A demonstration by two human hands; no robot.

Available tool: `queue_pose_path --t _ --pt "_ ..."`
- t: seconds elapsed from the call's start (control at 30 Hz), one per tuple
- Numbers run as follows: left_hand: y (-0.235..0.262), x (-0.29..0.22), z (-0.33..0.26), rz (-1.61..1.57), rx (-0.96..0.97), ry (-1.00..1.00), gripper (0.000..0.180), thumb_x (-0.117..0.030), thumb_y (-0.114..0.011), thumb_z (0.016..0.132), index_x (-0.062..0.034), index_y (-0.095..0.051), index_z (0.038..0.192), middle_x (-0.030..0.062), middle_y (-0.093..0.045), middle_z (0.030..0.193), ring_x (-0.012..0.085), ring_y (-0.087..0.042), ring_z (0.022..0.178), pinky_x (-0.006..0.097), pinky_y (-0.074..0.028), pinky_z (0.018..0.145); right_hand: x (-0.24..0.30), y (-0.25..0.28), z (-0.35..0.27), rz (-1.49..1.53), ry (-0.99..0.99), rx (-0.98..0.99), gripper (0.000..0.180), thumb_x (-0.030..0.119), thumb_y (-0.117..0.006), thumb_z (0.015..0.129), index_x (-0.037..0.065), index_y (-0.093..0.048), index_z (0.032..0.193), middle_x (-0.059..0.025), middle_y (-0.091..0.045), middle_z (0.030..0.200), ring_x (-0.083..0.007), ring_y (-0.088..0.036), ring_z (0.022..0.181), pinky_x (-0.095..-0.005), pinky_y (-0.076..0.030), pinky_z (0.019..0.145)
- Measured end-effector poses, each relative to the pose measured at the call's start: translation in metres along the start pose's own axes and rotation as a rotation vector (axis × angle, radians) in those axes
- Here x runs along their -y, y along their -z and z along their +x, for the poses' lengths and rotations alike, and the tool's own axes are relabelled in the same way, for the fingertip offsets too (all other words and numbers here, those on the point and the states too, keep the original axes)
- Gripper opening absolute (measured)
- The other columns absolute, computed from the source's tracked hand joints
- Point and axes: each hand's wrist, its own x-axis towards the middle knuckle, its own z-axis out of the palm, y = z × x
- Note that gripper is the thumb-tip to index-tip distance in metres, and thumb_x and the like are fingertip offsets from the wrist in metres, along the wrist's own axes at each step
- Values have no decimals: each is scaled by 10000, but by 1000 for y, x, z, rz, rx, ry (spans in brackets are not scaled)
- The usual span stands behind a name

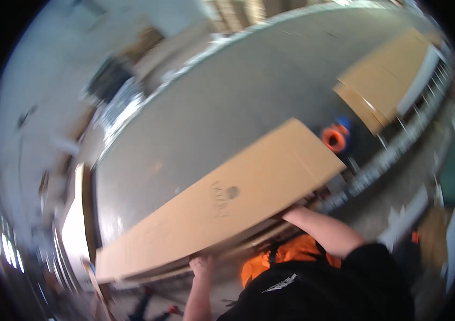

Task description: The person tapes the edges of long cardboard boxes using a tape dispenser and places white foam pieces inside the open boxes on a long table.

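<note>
A long, flat cardboard box (222, 198) with dark printing on top lies slantwise along the near side of a large grey table. At its near edge, left of my body, my left hand (202, 265) is closed on the cardboard. Farther right along the same edge, my right hand (292, 214) grips the box, its fingertips hidden beneath the edge. Beyond the box's right end stands an orange and blue roll of tape or similar ring-shaped thing (335, 138), blurred and touched by neither hand.
Another cardboard piece (388, 77) lies at the table's far right. The grey tabletop (201, 107) stretches behind the box. A pale upright panel (78, 230) stands at the left end. Wrapped goods (118, 109) are on the floor beyond the table.
</note>
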Motion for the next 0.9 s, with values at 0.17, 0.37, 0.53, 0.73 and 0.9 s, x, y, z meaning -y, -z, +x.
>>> queue_pose_path --t 0.17,0.37,0.53,0.73,0.9 --pt "38 11 9 74 143 -138 426 -422 -498 909 -112 -651 661 100 -654 662 293 -658 667 429 -530 633 -17 -26 -32 -311 -74 215 444 313 -530 955 53 -535 1315 -182 -551 1322 -330 -529 1202 -446 -424 1015" --pt "-164 116 75 -430 -598 -777 385 -335 -360 1013 -154 -698 1051 78 -705 973 192 -685 864 359 -565 699 56 -63 -30 -521 -32 224 759 582 -594 843 81 -460 1398 -200 -421 1449 -415 -360 1348 -513 -291 1114" --pt "-121 102 100 -329 -335 -660 361 -331 -377 1006 -162 -688 1079 86 -698 1001 198 -677 900 366 -564 722 43 -65 18 -619 -265 540 489 381 -538 913 81 -567 1299 -192 -594 1264 -390 -555 1167 -509 -409 1016" --pt "-93 107 97 -335 -252 -564 339 -326 -398 997 -171 -676 1112 95 -690 1034 206 -668 942 373 -562 750 79 -91 21 -658 -131 342 470 339 -533 906 51 -571 1276 -188 -601 1251 -385 -561 1162 -486 -433 1003" --pt "-84 113 103 -358 -190 -552 326 -321 -415 989 -178 -666 1140 102 -682 1062 212 -660 978 380 -561 773 100 -201 51 -646 39 399 402 250 -546 886 61 -597 1238 -189 -622 1206 -374 -573 1143 -463 -438 1012"
